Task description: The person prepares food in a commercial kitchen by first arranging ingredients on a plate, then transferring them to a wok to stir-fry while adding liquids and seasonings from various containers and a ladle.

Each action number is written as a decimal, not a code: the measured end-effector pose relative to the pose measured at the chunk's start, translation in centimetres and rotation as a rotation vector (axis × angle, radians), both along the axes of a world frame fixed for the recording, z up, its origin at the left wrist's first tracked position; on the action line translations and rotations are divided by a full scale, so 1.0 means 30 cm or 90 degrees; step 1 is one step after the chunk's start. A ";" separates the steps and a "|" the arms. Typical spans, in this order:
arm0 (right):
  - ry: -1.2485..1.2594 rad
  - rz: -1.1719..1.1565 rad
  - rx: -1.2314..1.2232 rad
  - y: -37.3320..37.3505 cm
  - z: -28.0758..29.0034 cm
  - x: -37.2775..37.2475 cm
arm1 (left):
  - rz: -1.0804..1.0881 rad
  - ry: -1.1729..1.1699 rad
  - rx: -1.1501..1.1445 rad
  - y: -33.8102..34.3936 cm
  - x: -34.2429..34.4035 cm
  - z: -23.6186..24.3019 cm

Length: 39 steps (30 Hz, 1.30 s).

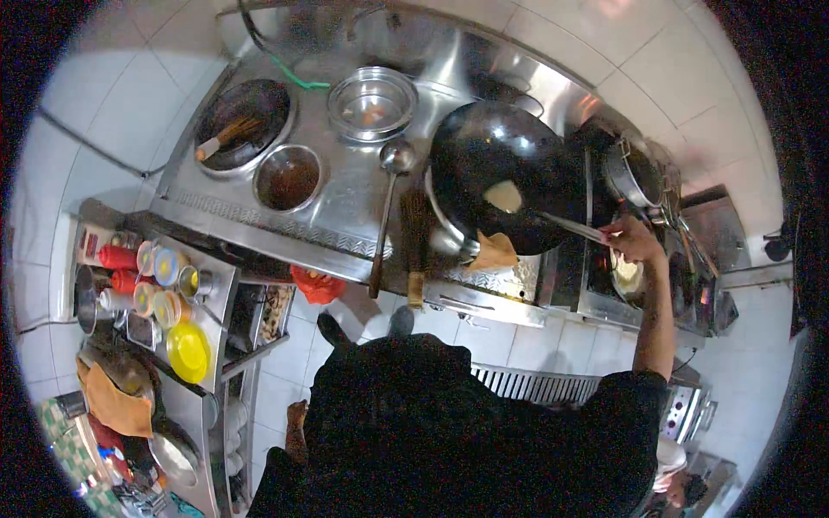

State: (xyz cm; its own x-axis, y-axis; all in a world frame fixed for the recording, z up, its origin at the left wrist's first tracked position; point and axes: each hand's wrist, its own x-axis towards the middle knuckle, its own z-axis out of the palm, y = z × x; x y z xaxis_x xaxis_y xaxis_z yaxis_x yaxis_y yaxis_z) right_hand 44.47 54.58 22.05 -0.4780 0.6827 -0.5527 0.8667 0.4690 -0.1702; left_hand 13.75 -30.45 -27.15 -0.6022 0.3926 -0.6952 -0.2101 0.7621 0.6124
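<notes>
My right hand is closed around the handle of a long metal wok spatula, with the arm stretched out to the right. The handle slants over the near right rim into a large black wok. At its far end lies a pale flat patch, either the blade or liquid in the wok. A tan cloth hangs at the wok's near rim. My left hand is low beside my body, partly hidden, and its fingers cannot be made out.
Left of the wok are a ladle, a bamboo brush, a steel bowl, a pot of brown liquid and a smaller wok. Sauce tubs and a yellow bowl stand on the left side counter. Another person is at lower right.
</notes>
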 end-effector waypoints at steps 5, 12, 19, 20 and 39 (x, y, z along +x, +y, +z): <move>-0.093 -0.161 -0.041 0.011 0.024 0.001 | -0.029 0.060 0.012 0.080 -0.037 0.069; 0.215 -0.244 -0.169 0.149 -0.451 0.047 | 0.386 -0.138 0.175 0.179 0.058 0.148; 0.519 -0.045 -0.061 0.156 -0.517 -0.113 | 0.351 -0.111 0.255 0.063 0.143 0.124; 0.535 -0.007 -0.047 0.155 -0.439 -0.161 | 0.537 -0.335 0.468 0.085 0.160 0.101; 0.333 0.392 0.440 -0.726 -0.102 -1.083 | 0.171 0.148 0.202 -0.007 0.160 -0.075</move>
